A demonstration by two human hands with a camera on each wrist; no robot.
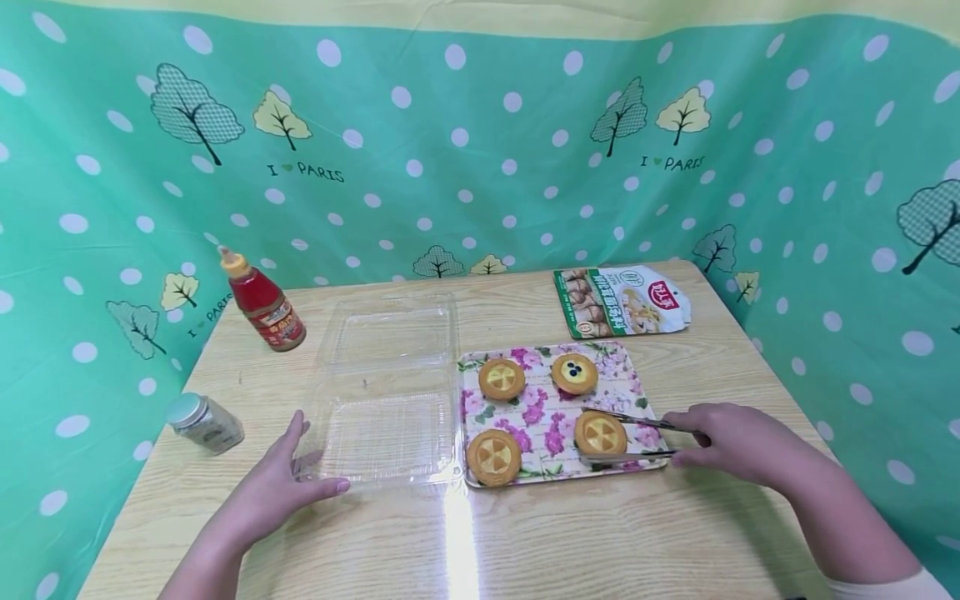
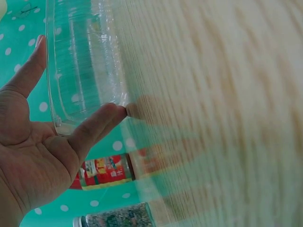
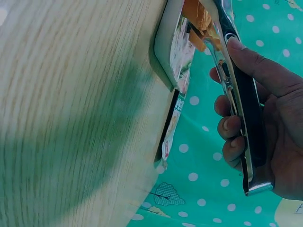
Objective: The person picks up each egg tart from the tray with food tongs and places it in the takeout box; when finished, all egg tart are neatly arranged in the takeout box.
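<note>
My right hand [image 1: 716, 442] grips a pair of metal tongs [image 3: 244, 101], with fingers curled round the dark handle. The tong arms lie on either side of the front-right egg tart [image 1: 601, 434] on the floral tray [image 1: 551, 477]. My left hand [image 1: 281, 487] touches the near left corner of a clear plastic container [image 1: 390, 433], fingers spread and thumb along its front side. That container lies with its lid opened out behind it. Three more tarts are on the tray: front left [image 1: 493, 457], back left [image 1: 502, 379], and one with dark berries [image 1: 574, 374].
A red sauce bottle [image 1: 270, 312] with a yellow cap stands at the back left. Nearer stands a seasoning jar [image 1: 206, 423] with a pale lid. Behind the tray lies a green and white food packet [image 1: 622, 302]. Dotted green cloth [image 1: 465, 167] hangs round the table.
</note>
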